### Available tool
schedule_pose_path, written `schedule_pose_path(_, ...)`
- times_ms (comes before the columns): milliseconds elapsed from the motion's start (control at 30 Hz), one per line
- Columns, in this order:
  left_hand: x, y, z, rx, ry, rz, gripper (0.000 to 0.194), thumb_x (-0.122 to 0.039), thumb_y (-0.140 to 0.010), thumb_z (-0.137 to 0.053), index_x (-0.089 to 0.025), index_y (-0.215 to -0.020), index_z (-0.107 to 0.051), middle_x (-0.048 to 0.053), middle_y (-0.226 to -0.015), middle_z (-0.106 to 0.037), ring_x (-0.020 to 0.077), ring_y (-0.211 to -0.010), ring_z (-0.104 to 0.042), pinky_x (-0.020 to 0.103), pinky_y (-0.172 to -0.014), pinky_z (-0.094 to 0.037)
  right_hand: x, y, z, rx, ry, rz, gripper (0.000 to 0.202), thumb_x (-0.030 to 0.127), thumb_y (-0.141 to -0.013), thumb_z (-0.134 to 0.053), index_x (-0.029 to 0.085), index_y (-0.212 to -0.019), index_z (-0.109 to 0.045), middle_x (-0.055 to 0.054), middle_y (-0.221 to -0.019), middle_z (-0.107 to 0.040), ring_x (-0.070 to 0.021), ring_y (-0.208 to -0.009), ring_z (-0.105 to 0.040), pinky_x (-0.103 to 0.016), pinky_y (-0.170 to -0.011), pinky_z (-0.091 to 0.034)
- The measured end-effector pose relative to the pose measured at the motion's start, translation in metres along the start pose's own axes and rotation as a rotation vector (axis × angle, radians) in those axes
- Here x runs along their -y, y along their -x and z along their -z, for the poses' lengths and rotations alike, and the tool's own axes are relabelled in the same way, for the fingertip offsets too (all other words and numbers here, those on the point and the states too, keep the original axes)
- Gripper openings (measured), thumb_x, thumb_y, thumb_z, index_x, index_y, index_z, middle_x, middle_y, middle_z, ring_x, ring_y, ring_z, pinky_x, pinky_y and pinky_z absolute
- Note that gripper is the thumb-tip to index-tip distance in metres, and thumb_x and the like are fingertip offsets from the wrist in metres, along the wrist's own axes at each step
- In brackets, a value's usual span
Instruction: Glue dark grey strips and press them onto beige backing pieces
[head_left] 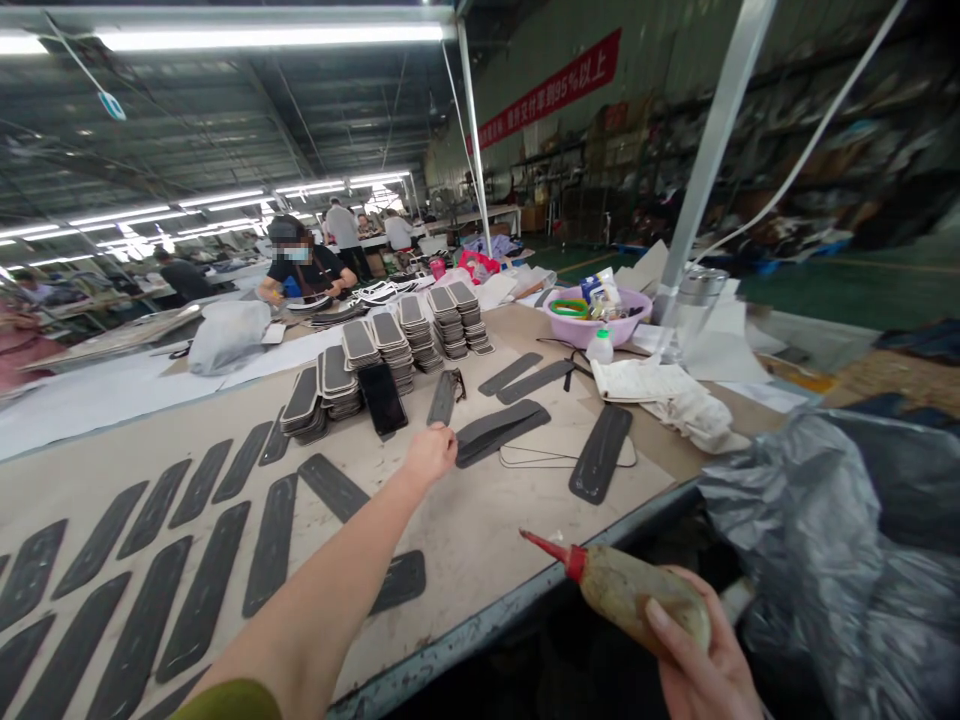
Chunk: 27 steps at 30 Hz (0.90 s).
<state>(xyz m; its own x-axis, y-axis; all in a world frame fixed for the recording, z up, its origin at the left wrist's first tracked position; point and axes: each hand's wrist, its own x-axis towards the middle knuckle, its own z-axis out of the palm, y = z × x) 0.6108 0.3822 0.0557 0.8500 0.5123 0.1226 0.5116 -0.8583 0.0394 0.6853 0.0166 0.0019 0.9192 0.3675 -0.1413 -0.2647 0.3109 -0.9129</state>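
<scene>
My left hand reaches across the table with its fingers closed at the near left end of a dark grey strip. That strip looks doubled or curled along its length; the fingertips are partly hidden. In my right hand, off the table's front edge, is a stained squeeze bottle with a red pointed nozzle, tilted toward the upper left. Another dark strip lies across pale rounded panels to the right. Rows of dark strips with shiny smears cover the left side.
Stacks of edged grey pieces stand behind, with a black phone leaning there. A purple basin, a small green-capped bottle and white cloth sit back right. Grey plastic hangs at right. A masked co-worker works opposite.
</scene>
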Motion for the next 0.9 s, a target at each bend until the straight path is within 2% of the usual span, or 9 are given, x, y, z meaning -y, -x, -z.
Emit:
schedule_pose_path(67, -0.007, 0.024, 0.016, -0.035, 0.010, -0.013, 0.025, -0.015, -0.090, -0.043, -0.012, -0.080, -0.066, 0.009, -0.087, -0.063, 0.0179, -0.082, -0.061, 0.029, -0.075, -0.046, -0.001, 0.000, 0.001, -0.001, -0.021, 0.010, 0.051, 0.041, -0.066, -0.082, 0.025, -0.108, -0.057, -0.002, -0.092, -0.064, -0.0194, -0.081, -0.062, -0.026, -0.071, -0.053)
schedule_pose_path(167, -0.020, 0.081, 0.027, -0.030, 0.042, -0.066, 0.022, -0.019, -0.091, -0.044, -0.016, -0.078, -0.062, 0.007, -0.084, -0.061, 0.0169, -0.079, -0.059, 0.028, -0.073, -0.046, -0.002, 0.001, 0.004, -0.001, -0.035, 0.029, 0.046, 0.040, -0.071, -0.078, 0.027, -0.109, -0.056, -0.001, -0.094, -0.063, -0.0197, -0.083, -0.061, -0.027, -0.071, -0.052)
schedule_pose_path(300, -0.040, 0.168, 0.009, 0.025, 0.139, -0.100, 0.022, -0.019, -0.093, -0.040, -0.019, -0.079, -0.057, 0.006, -0.084, -0.058, 0.0176, -0.075, -0.057, 0.031, -0.070, -0.048, -0.002, 0.004, 0.002, 0.029, -0.023, 0.046, 0.045, 0.037, -0.071, -0.079, 0.027, -0.109, -0.056, -0.002, -0.098, -0.061, -0.0201, -0.088, -0.059, -0.028, -0.074, -0.051)
schedule_pose_path(400, -0.051, 0.211, -0.012, 0.069, 0.184, -0.060, 0.025, -0.021, -0.095, -0.037, -0.020, -0.079, -0.057, 0.006, -0.084, -0.058, 0.0190, -0.075, -0.057, 0.033, -0.071, -0.049, -0.004, 0.009, -0.002, 0.073, 0.049, 0.056, 0.048, 0.037, -0.067, -0.081, 0.026, -0.108, -0.057, -0.002, -0.097, -0.060, -0.0191, -0.085, -0.058, -0.027, -0.073, -0.050)
schedule_pose_path(500, -0.057, 0.227, -0.025, 0.044, 0.251, -0.019, 0.025, -0.022, -0.096, -0.036, -0.020, -0.085, -0.059, 0.008, -0.088, -0.060, 0.0201, -0.079, -0.059, 0.035, -0.074, -0.051, -0.009, 0.014, -0.005, 0.159, 0.196, 0.079, 0.053, 0.038, -0.066, -0.082, 0.026, -0.112, -0.057, -0.002, -0.099, -0.059, -0.0187, -0.081, -0.056, -0.027, -0.070, -0.049)
schedule_pose_path(600, -0.059, 0.227, -0.031, -0.027, 0.305, -0.006, 0.024, -0.023, -0.097, -0.038, -0.020, -0.094, -0.061, 0.010, -0.095, -0.062, 0.0214, -0.086, -0.060, 0.037, -0.080, -0.053, -0.013, 0.017, -0.009, 0.232, 0.356, 0.165, 0.052, 0.040, -0.069, -0.080, 0.025, -0.113, -0.056, -0.003, -0.103, -0.057, -0.0190, -0.083, -0.056, -0.027, -0.071, -0.048)
schedule_pose_path(700, -0.058, 0.226, -0.033, -0.070, 0.325, 0.025, 0.020, -0.023, -0.095, -0.041, -0.021, -0.101, -0.061, 0.010, -0.093, -0.063, 0.0228, -0.085, -0.061, 0.039, -0.078, -0.055, -0.014, 0.017, -0.015, 0.279, 0.481, 0.305, 0.044, 0.041, -0.073, -0.076, 0.024, -0.109, -0.057, -0.003, -0.104, -0.056, -0.0201, -0.089, -0.055, -0.030, -0.078, -0.047)
schedule_pose_path(800, -0.057, 0.231, -0.033, -0.139, 0.384, -0.016, 0.021, -0.022, -0.096, -0.042, -0.021, -0.104, -0.062, 0.010, -0.098, -0.065, 0.0224, -0.091, -0.063, 0.038, -0.083, -0.055, -0.013, 0.017, -0.020, 0.327, 0.576, 0.452, 0.035, 0.039, -0.078, -0.072, 0.025, -0.105, -0.057, -0.004, -0.107, -0.054, -0.0220, -0.096, -0.053, -0.034, -0.085, -0.044)
schedule_pose_path(900, -0.055, 0.241, -0.033, -0.217, 0.436, -0.080, 0.025, -0.019, -0.096, -0.042, -0.019, -0.108, -0.064, 0.012, -0.106, -0.063, 0.0215, -0.100, -0.061, 0.036, -0.090, -0.054, -0.016, 0.019, -0.024, 0.393, 0.625, 0.538, 0.030, 0.037, -0.082, -0.069, 0.024, -0.106, -0.056, -0.006, -0.109, -0.052, -0.0237, -0.100, -0.052, -0.037, -0.086, -0.045)
